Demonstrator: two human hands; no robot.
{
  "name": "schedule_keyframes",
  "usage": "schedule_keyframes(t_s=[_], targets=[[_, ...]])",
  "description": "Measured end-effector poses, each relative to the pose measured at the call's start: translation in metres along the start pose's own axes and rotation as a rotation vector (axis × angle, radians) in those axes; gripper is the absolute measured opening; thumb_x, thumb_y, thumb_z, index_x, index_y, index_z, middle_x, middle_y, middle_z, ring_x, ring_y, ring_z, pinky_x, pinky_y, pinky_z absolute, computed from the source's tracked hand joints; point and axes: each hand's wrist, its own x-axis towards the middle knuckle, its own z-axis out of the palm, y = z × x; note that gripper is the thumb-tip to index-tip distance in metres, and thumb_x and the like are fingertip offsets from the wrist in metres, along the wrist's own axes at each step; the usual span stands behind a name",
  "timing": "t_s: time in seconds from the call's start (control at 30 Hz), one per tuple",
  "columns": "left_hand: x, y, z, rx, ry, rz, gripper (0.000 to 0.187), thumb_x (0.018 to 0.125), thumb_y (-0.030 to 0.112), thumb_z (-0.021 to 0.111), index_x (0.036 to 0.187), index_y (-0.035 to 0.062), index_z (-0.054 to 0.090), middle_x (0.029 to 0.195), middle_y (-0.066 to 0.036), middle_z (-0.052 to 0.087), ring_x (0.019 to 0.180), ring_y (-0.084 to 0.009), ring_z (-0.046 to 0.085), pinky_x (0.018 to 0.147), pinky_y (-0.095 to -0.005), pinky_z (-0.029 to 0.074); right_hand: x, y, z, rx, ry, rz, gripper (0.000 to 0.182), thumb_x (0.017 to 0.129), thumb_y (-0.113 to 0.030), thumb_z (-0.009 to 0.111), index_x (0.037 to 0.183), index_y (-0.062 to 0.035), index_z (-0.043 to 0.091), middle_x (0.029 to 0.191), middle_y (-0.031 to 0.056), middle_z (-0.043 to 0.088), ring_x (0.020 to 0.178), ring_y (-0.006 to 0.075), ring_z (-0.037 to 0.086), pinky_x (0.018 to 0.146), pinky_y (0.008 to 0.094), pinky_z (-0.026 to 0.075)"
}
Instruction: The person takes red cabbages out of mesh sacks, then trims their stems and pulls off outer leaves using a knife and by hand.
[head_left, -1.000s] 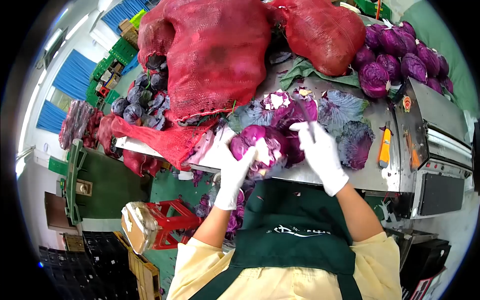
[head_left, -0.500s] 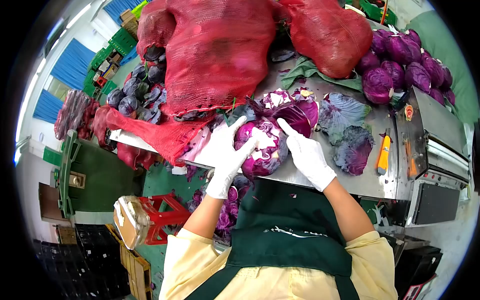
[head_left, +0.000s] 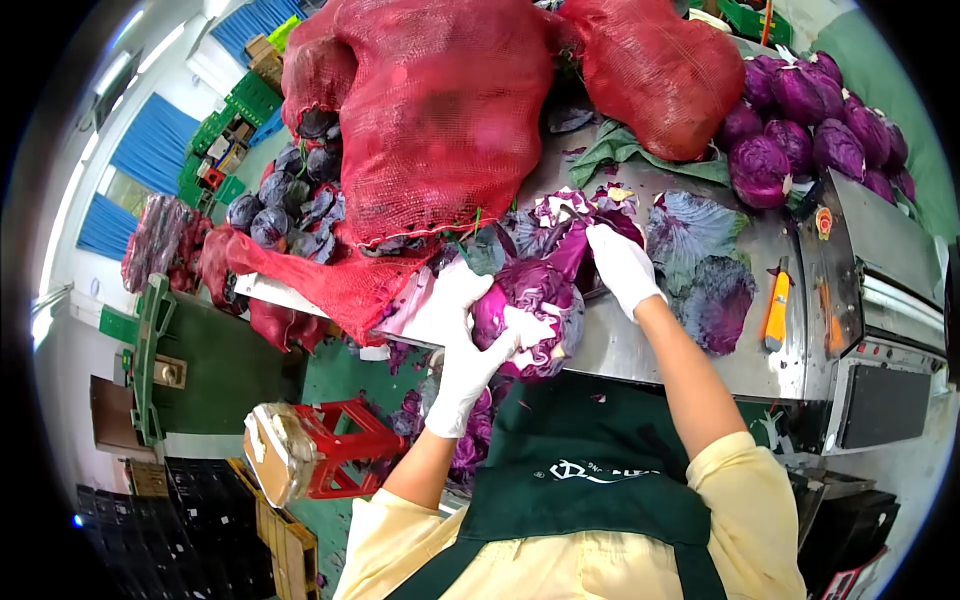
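A partly peeled red cabbage (head_left: pixel 545 345) rests at the table's front edge, its pale cut stem end facing me. My left hand (head_left: pixel 465 335), in a white glove, holds it from the left, with the thumb near the cut stem. Just behind the head, my white-gloved right hand (head_left: pixel 622 265) has its fingers closed on a purple cabbage leaf (head_left: pixel 572 250); the fingertips are partly hidden. Loose outer leaves (head_left: pixel 695 235) lie to the right of that hand. More trimmed leaf pieces (head_left: pixel 560 207) are heaped behind the cabbage.
Red mesh sacks (head_left: pixel 440 120) stand at the back of the steel table (head_left: pixel 620 345). Peeled cabbages (head_left: pixel 760 170) are piled at the back right. An orange utility knife (head_left: pixel 777 308) lies right, beside a metal machine (head_left: pixel 880 290). A red stool (head_left: pixel 345 445) stands lower left.
My right hand has moved up and away from the cabbage's right side, onto a leaf behind it. My left hand stays on the cabbage, which has tilted slightly. The view has shifted a little.
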Motion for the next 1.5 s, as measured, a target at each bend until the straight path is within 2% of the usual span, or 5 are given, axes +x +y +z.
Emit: schedule_keyframes(t_s=[0.27, 0.37, 0.57, 1.13, 1.5], targets=[[-0.002, -0.014, -0.015, 0.067, 0.07, -0.043, 0.081, 0.08, 0.016, 0.08, 0.144, -0.0019, 0.034, 0.141, -0.02, 0.042, 0.132, -0.0286, 0.043, 0.112, -0.0396, 0.035, -0.018, -0.04, -0.053, 0.261, -0.163, 0.086, 0.04, 0.105, -0.033, 0.033, 0.129, -0.0087, 0.055, 0.108, 0.0178, 0.066, 0.096, 0.0312, 0.068, 0.079, 0.0432, 0.052], [-0.008, -0.021, 0.008, 0.127, 0.232, -0.062, 0.072, 0.082, 0.018, 0.079, 0.138, -0.0039, 0.04, 0.14, -0.018, 0.046, 0.13, -0.0273, 0.045, 0.114, -0.0403, 0.032, -0.066, -0.029, -0.026, 0.045, -0.136, -0.343, 0.043, 0.104, -0.038, 0.035, 0.134, -0.0124, 0.052, 0.111, 0.0194, 0.067, 0.087, 0.0365, 0.068, 0.074, 0.0471, 0.052], [-0.004, 0.006, 0.027, 0.32, 0.258, 0.07, 0.082, 0.079, 0.02, 0.081, 0.144, -0.004, 0.037, 0.143, -0.022, 0.042, 0.135, -0.0317, 0.041, 0.115, -0.0426, 0.03, -0.098, -0.074, -0.034, -0.118, -0.155, -0.204, 0.045, 0.102, -0.041, 0.041, 0.141, -0.0219, 0.05, 0.073, 0.0199, 0.068, 0.071, 0.0399, 0.067, 0.068, 0.0518, 0.051], [-0.003, 0.021, 0.03, 0.398, 0.241, 0.034, 0.083, 0.078, 0.02, 0.08, 0.148, 0.0006, 0.04, 0.143, -0.021, 0.047, 0.129, -0.0351, 0.044, 0.111, -0.0454, 0.034, -0.073, -0.059, -0.001, -0.153, 0.179, -0.283, 0.031, 0.097, -0.042, 0.054, 0.094, -0.0112, 0.06, 0.079, 0.0142, 0.069, 0.071, 0.0343, 0.069, 0.063, 0.0472, 0.053], [-0.004, -0.014, -0.017, 0.156, 0.142, -0.035, 0.078, 0.085, 0.016, 0.074, 0.15, 0.0006, 0.034, 0.147, -0.018, 0.043, 0.135, -0.0266, 0.043, 0.115, -0.0393, 0.032, -0.045, -0.014, -0.023, -0.064, 0.088, -0.045, 0.027, 0.097, -0.035, 0.053, 0.104, -0.0096, 0.062, 0.099, 0.0184, 0.069, 0.089, 0.0383, 0.067, 0.08, 0.0482, 0.051]])
